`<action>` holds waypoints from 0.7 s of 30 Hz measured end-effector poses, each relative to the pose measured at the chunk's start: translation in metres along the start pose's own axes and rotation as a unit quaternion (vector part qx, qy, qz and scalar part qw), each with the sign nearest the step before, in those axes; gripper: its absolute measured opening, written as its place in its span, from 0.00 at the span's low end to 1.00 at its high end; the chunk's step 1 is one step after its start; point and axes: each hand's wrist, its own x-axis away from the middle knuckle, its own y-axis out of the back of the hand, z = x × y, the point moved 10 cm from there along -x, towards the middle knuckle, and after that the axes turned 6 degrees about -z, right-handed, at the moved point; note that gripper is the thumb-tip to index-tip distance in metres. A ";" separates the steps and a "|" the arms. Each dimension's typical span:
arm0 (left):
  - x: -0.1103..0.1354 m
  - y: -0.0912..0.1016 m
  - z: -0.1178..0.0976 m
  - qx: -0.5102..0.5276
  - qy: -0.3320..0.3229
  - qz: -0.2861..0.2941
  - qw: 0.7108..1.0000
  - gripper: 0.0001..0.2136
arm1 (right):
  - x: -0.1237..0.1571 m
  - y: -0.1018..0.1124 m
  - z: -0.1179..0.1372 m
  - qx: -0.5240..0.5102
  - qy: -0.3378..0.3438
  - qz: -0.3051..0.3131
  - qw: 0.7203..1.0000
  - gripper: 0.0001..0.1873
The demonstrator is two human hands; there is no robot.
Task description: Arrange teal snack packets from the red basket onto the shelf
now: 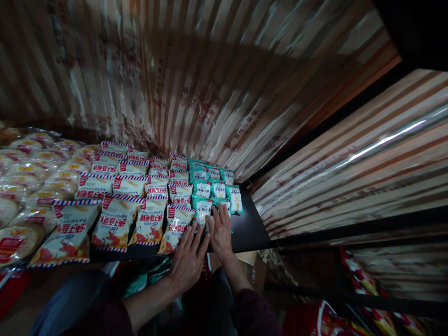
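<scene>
So, grip: left hand (189,261) and right hand (220,231) both lie flat with the fingers stretched out, nothing pinched or clamped.
Contact: right hand's fingertips (221,212) rest on the front teal packet (202,206); the left hand's fingers lie at the seam between it and the nearest red-and-white packet (175,227).
Packet location: front edge of the black shelf (248,228), last in the teal column, leaning on the ones behind.
Handling guess: light, air-puffed foil pouch; soft, crinkly, slick film; contents probably brittle, so no squeezing.
Where to hold: likely the flat crimped seam at top or bottom, or a light pinch on both side edges; pressing the middle looks risky.
Neighbours: red-and-white rows overlap like shingles to the left, so tugging one would likely drag the next.
Further out: round cracker packs (21,186) at far left, striped film-wrapped wall (210,70) behind, more bags (350,317) on the level below, dim.
</scene>
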 end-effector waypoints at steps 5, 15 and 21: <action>-0.017 -0.004 0.011 -0.011 0.016 0.000 1.000 0.29 | -0.014 0.001 0.002 -0.022 -0.006 0.002 1.000 0.26; -0.020 -0.008 0.017 0.004 0.000 0.014 1.000 0.22 | -0.034 -0.007 0.012 -0.028 0.023 0.029 0.999 0.27; -0.021 -0.013 0.016 0.012 -0.001 0.009 1.000 0.19 | -0.031 -0.010 0.012 -0.038 0.019 0.029 0.999 0.26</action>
